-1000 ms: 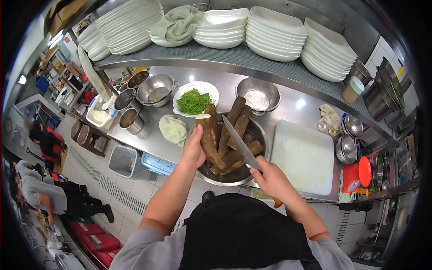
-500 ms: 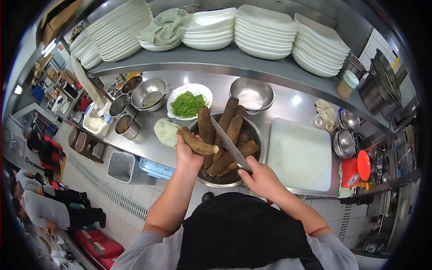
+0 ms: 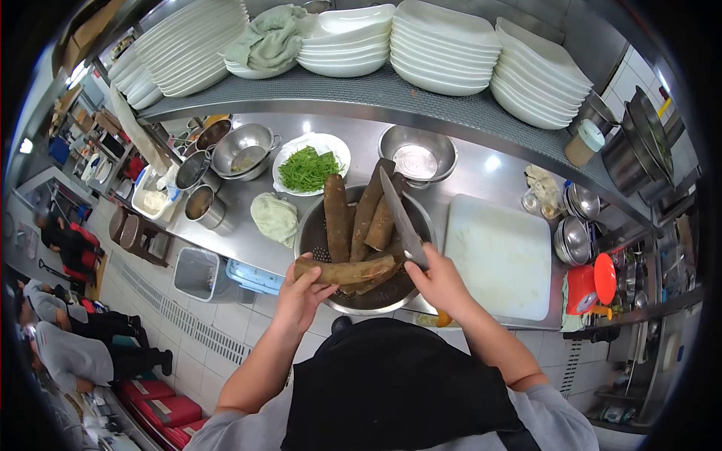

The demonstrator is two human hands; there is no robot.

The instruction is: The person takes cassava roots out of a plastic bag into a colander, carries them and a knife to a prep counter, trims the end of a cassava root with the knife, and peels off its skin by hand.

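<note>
My left hand [image 3: 302, 292] grips the left end of a brown root piece [image 3: 346, 271], which lies nearly level over the front of a steel colander [image 3: 366, 306]. My right hand [image 3: 436, 279] is closed round the handle of a large knife [image 3: 403, 218]; its blade points up and away over the colander. Several long brown roots [image 3: 338, 216] stand and lean inside the colander. The blade hides part of them.
A white cutting board [image 3: 498, 259] lies right of the colander. Behind are a plate of cut greens [image 3: 309, 170], a steel bowl [image 3: 417, 154] and a green cloth [image 3: 274, 219]. Stacked white plates [image 3: 444, 49] fill the shelf above. Co-workers [image 3: 75, 353] stand at far left.
The root in my left hand has turned from upright to nearly level and come lower, towards me. The knife blade now points more steeply away.
</note>
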